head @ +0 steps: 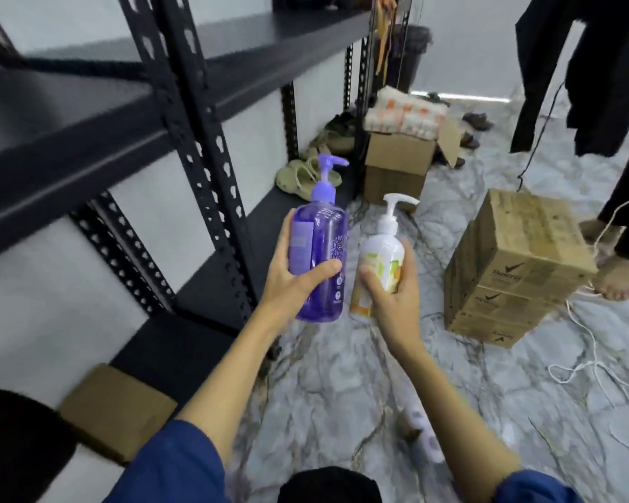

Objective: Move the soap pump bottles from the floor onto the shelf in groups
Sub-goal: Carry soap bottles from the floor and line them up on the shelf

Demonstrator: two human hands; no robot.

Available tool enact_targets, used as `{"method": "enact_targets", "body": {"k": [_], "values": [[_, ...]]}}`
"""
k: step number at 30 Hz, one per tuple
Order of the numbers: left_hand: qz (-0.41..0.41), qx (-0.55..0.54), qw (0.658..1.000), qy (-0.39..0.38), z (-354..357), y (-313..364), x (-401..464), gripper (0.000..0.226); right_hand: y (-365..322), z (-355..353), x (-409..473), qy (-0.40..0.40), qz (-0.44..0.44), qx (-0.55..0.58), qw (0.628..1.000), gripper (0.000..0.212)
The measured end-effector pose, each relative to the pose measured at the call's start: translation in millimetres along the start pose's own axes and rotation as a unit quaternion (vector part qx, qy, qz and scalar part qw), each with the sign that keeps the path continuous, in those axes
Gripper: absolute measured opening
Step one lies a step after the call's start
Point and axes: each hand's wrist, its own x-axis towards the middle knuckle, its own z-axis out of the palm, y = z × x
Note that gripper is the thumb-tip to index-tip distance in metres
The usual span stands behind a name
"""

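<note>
My left hand (pixel 295 281) grips a clear purple soap pump bottle (pixel 322 248) around its lower body, pump head pointing up and right. My right hand (pixel 391 292) holds a white pump bottle (pixel 382 255) with an orange and green label, fingers wrapped round its lower half. Both bottles are raised above the marble floor, side by side, just right of the black metal shelf (pixel 88 139). A pale object that may be another bottle (pixel 423 433) lies blurred on the floor beneath my right forearm.
Stacked cardboard boxes (pixel 509 270) stand to the right, another box (pixel 396 168) with packets further back. Sandals (pixel 298 174) lie on the lowest shelf board. A person's bare foot (pixel 614 281) and white cords (pixel 592 372) are at the far right. A brown box (pixel 117 412) sits at lower left.
</note>
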Motion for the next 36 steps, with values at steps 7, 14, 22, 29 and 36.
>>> {"method": "enact_targets", "body": {"k": [7,14,22,29,36], "values": [[0.103,0.007,0.992,0.075,-23,111,-15,0.092,-115,25,7,-0.026,-0.118,0.006,0.993,0.069],[0.182,0.026,0.963,0.196,-59,202,-58,0.095,-207,67,-10,-0.069,-0.182,0.019,0.981,0.065],[0.215,0.101,0.89,0.39,-136,264,-127,0.101,-272,148,-63,-0.175,-0.232,0.086,0.953,0.06],[0.219,0.199,0.797,0.526,-214,294,-205,0.1,-297,230,-136,-0.286,-0.23,0.097,0.925,0.071],[0.144,0.279,0.697,0.645,-264,301,-289,0.101,-313,305,-211,-0.386,-0.245,0.114,0.882,0.069]]}}
